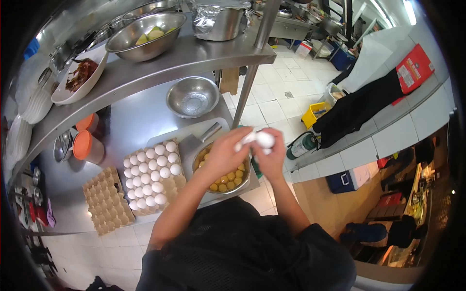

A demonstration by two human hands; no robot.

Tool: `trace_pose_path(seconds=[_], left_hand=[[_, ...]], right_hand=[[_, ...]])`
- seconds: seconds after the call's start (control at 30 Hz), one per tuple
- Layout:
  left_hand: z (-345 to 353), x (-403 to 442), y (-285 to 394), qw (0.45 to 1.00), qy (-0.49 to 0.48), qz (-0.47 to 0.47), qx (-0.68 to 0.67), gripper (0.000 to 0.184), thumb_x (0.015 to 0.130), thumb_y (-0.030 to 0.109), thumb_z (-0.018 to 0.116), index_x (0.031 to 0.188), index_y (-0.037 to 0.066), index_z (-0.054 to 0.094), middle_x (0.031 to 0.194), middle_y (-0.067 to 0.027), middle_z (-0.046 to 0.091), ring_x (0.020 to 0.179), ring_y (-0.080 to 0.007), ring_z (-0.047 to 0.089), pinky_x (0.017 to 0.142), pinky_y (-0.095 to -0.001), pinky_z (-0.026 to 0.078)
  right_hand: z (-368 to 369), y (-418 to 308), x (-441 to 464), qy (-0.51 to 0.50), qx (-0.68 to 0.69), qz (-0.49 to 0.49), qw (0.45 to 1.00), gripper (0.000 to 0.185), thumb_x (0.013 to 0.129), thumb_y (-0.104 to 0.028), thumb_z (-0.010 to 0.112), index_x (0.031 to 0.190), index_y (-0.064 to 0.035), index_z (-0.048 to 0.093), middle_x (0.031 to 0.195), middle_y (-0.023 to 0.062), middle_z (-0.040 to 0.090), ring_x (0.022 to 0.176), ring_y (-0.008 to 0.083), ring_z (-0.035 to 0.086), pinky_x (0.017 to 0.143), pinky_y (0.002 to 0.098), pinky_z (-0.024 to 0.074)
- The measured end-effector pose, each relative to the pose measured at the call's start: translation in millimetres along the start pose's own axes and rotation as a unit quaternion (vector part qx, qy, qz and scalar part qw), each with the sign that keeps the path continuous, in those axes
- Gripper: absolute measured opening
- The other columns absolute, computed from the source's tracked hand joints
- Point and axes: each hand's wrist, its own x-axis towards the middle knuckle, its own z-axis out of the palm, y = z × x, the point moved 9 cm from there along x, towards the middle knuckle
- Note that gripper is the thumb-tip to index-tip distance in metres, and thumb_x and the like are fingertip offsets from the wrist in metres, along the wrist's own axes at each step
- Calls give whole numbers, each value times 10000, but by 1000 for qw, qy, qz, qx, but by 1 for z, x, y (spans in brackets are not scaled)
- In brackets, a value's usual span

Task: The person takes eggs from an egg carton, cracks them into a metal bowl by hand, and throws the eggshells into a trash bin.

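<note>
- Centrally, the left hand and the right hand are raised close together, over the right-hand side of the yolk bowl.
- Right hand: fingers closed around a white egg, which faces the camera.
- Left hand: fingers curled on a blurred white piece, just beside the egg; whether it is shell cannot be told.
- Yolk bowl: metal, set near the edge of the metal table and partly hidden by the left forearm. It contains many yellow yolks.
- Cutting board: white, beyond the yolk bowl. A broad-bladed metal tool lies on it, handle angled away from the person.
- Egg tray: cardboard, left of the yolk bowl, holding rows of white eggs; some cups at its near right side are exposed.
- 2nd tray: cardboard, left of the egg tray, cups exposed.
- 2 containers with orange lids: on the table, beyond the 2nd tray.
- Metal mixing bowl: on the table, beyond the cutting board.
- Raised shelf: supports a bowl of green pieces, a foil-covered pot and a white dish of dark red food.
</note>
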Motion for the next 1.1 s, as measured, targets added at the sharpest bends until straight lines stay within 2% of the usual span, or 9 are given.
trace_pose_path(seconds=[0.17, 0.2, 0.3, 0.4, 0.53, 0.6, 0.73, 0.93, 1.1], left_hand=[[41, 48, -40, 998, 37, 14, 43, 597, 872, 142, 695, 1443, 79, 532, 1297, -210, 641, 1040, -369, 692, 939, -405, 540], [37, 38, -81, 971, 50, -180, -149, 603, 874, 166, 702, 1446, 95, 525, 1251, -197, 648, 987, -352, 691, 919, -389, 549], [33, -21, -151, 724, 138, -412, -536, 536, 898, 194, 697, 1399, 98, 531, 1170, -148, 633, 898, -264, 663, 898, -308, 550], [14, -65, -126, 652, 119, -303, -685, 477, 922, 102, 672, 1370, 58, 513, 1231, -136, 609, 1001, -243, 677, 953, -285, 537], [33, -104, -114, 792, 94, -309, -518, 513, 920, -21, 641, 1402, 29, 472, 1281, -109, 587, 1091, -251, 674, 993, -310, 537], [32, -107, -98, 894, 59, -278, -347, 534, 908, -90, 628, 1405, 18, 465, 1282, -111, 591, 1187, -258, 643, 1035, -326, 519], [23, -95, -88, 939, 71, -183, -284, 522, 902, -104, 634, 1388, 17, 488, 1256, -107, 604, 1117, -189, 651, 983, -307, 529], [7, -114, -103, 930, 102, -231, -266, 519, 883, -117, 664, 1360, 28, 519, 1240, -59, 613, 1137, -148, 618, 959, -282, 531], [-24, -108, -104, 917, 127, -266, -269, 498, 907, 109, 725, 1369, 52, 546, 1220, -41, 622, 995, -100, 620, 788, -226, 545]], right_hand=[[-60, 64, 38, 55, -51, 77, 994, 406, 889, -60, 729, 1228, -28, 507, 1005, 109, 593, 756, 197, 631, 589, 337, 556], [-74, 85, 33, 56, -52, 74, 994, 406, 889, -60, 729, 1228, -28, 507, 1005, 109, 593, 756, 197, 631, 589, 337, 556], [-113, 201, -49, 222, 218, 409, 858, 368, 943, -150, 664, 1267, -92, 499, 941, 109, 620, 706, 207, 616, 568, 318, 532], [-109, 216, -104, 246, 311, 467, 790, 379, 959, -195, 639, 1296, -106, 491, 969, 121, 627, 672, 221, 605, 569, 329, 532], [-49, 93, -68, 170, 258, 345, 886, 443, 980, -216, 601, 1375, -89, 446, 1116, 166, 629, 679, 226, 612, 574, 336, 538], [-22, 7, -38, 117, 130, 92, 980, 472, 977, -163, 589, 1404, -49, 425, 1231, 199, 603, 737, 226, 617, 632, 333, 550], [45, -32, -58, -83, -170, -284, 940, 507, 953, -99, 645, 1406, -16, 432, 1285, 201, 582, 955, 215, 642, 762, 277, 533], [65, 15, -49, -113, 28, 20, 993, 501, 965, -145, 665, 1411, -25, 473, 1239, 182, 619, 968, 249, 687, 801, 340, 573], [80, 47, -45, -151, 287, 352, 878, 420, 1036, -247, 537, 1400, -50, 465, 924, 121, 652, 555, 124, 602, 438, 269, 502]])
